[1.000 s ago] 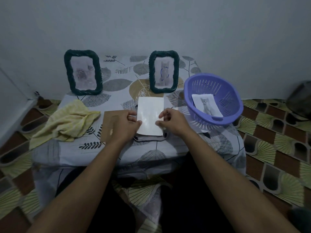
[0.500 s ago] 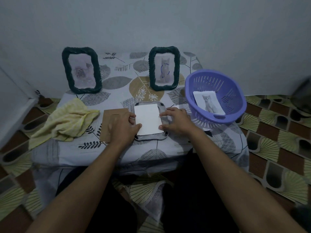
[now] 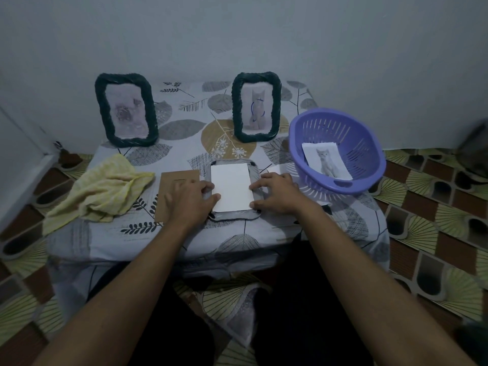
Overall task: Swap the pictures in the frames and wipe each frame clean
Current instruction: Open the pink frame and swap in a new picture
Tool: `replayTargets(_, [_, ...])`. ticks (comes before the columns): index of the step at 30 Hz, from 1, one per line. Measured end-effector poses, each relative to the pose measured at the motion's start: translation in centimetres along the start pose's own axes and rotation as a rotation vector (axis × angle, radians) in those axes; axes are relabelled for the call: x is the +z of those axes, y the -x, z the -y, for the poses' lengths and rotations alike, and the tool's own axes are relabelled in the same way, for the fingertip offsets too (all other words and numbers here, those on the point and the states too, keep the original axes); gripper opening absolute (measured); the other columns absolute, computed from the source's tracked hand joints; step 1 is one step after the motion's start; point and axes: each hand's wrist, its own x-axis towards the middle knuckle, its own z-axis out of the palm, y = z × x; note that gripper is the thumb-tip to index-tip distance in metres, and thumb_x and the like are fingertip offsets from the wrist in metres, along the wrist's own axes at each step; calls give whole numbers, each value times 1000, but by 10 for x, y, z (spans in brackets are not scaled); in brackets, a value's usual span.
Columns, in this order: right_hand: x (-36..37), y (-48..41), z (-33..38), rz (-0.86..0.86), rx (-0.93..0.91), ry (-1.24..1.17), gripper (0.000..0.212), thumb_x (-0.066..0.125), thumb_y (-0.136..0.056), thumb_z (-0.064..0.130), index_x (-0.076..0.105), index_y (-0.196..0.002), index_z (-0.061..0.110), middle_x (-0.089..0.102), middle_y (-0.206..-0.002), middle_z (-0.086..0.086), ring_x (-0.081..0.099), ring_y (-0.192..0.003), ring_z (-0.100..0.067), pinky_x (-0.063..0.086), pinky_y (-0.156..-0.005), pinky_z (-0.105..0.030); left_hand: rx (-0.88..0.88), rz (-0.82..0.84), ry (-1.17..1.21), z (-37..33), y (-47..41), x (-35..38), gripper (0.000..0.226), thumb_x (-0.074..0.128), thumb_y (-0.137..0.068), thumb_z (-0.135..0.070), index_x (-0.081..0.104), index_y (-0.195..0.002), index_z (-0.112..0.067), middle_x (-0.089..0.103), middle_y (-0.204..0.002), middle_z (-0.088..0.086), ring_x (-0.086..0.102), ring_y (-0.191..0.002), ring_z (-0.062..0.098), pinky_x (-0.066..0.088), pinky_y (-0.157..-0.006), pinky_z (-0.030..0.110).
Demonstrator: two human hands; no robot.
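Item: white picture [image 3: 231, 187], face down (blank side up), lying in the open-backed frame [image 3: 232, 216] at the centre of the table [image 3: 184, 236]. Left hand [image 3: 188, 200] and right hand [image 3: 274, 194]: fingers spread, pressing its side edges, gripping nothing. Likely risk: uneven pressure skews or creases the sheet before the cardboard backing [image 3: 174, 182] covers it.

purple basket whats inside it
Inside the purple basket lies one printed picture of a cat, face up, leaning on the slotted wall. Anything under that print, including the basket floor there, is covered.
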Motion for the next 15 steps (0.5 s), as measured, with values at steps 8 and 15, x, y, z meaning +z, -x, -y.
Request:
replayTargets(8, [1,5,3,-1,-6,19,53,78,-80,42,59,-129,36,32,-156,-1,21,-142,-29,24,-110,-48,4,27,-33,-3,3,-4,35,62,-90,-49,66,-122,-35,57,-121,2,38,-125,31,28,-100,46])
replayTargets(15, [2,7,2,-6,-1,18,54,77,-79,43,59,-129,36,34,-155,0,22,-141,-29,25,-109,-47,14,39,-69,-7,3,-6,34,60,-91,-50,65,-123,-36,55,-124,3,37,-127,32,28,-98,44])
